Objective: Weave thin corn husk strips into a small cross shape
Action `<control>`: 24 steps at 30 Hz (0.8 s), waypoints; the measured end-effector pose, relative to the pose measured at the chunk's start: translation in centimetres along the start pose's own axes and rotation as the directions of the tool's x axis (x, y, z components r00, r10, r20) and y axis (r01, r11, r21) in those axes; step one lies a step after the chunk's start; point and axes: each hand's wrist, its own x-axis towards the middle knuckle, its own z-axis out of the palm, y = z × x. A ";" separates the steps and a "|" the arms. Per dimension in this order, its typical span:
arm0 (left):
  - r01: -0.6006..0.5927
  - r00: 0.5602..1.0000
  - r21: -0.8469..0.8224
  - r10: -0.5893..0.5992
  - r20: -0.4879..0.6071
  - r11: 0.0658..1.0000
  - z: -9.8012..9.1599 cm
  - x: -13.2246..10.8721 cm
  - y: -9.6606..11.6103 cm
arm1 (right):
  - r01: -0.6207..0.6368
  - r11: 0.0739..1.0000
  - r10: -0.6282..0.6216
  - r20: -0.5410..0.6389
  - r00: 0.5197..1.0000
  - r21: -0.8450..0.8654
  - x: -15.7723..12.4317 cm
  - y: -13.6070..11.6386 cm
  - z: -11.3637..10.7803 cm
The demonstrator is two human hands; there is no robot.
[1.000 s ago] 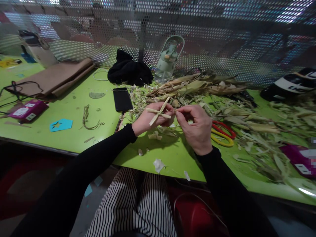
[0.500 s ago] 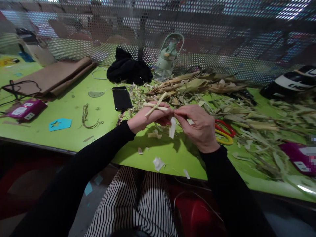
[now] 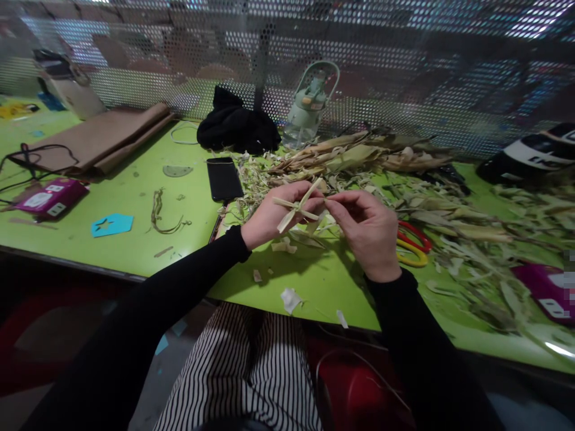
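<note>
My left hand (image 3: 274, 215) is closed on a small cross of pale corn-husk strips (image 3: 297, 206), held above the green table (image 3: 135, 233). My right hand (image 3: 368, 230) sits just right of it, fingers pinched on the cross's right end. Both hands touch near the middle. A heap of dried corn husks (image 3: 359, 157) lies right behind them. Husk scraps (image 3: 290, 298) litter the table under my wrists.
Red and yellow scissors (image 3: 411, 245) lie right of my right hand. A black phone (image 3: 223, 178), black cloth (image 3: 238, 129) and pale green bottle (image 3: 309, 105) stand behind. Brown paper (image 3: 99, 139), a magenta box (image 3: 48, 197) and a blue paper shape (image 3: 112, 224) lie left. Perforated metal screen at back.
A loose husk strip that hung down between my hands half a second ago is no longer hanging. The cross has turned slightly in my left hand; both hands stay together.
</note>
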 end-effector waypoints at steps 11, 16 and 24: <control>0.033 0.995 -0.029 -0.030 0.095 0.999 -0.8 -0.1 0.3 | 0.033 0.999 -0.033 0.014 0.999 -0.004 -0.2 -0.3 -0.1; 0.051 0.991 0.012 -0.053 0.123 0.999 -1.1 -0.1 0.4 | 0.028 1.000 -0.028 0.020 0.999 0.000 -0.3 -0.5 0.1; 0.255 0.958 -0.064 -0.243 0.150 0.965 -1.2 -0.3 1.4 | 0.305 0.939 -0.293 0.093 0.951 -0.161 0.0 -0.8 -0.4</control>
